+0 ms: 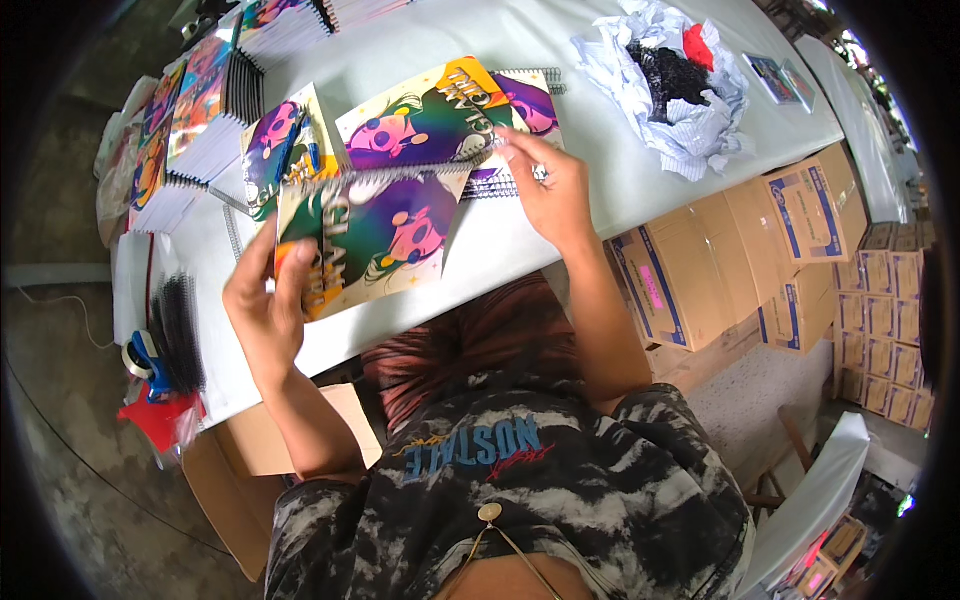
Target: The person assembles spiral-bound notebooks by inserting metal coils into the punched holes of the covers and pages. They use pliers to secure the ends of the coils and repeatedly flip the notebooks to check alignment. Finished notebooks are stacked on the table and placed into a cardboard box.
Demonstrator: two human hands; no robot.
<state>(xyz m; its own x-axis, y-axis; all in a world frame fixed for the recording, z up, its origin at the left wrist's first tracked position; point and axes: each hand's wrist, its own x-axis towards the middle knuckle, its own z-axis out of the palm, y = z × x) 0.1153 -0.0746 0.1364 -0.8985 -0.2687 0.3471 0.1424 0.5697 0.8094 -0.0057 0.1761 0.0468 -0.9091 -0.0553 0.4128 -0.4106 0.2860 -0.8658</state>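
Pinching notebook (pixel 390 240) in left hand (pixel 268 300) and, seemingly, coil (pixel 400 170) in right hand (pixel 552 195), apparently mostly threaded but not visibly finished.

Bare left hand (pixel 262 295), thumb opposed to curled fingers; bare right hand (pixel 555 195), thumb near extended forefinger; bare left forearm (pixel 318 425) and bare right forearm (pixel 610 325), reaching forward.

hands (pixel 265 300) (pixel 553 195) — 2 | held spiral notebook (pixel 395 225) — 1 | blue pens (pixel 290 142) (pixel 312 148): 2 | tape dispenser (pixel 150 362): 1 | crumpled-paper heap (pixel 612 78): 1
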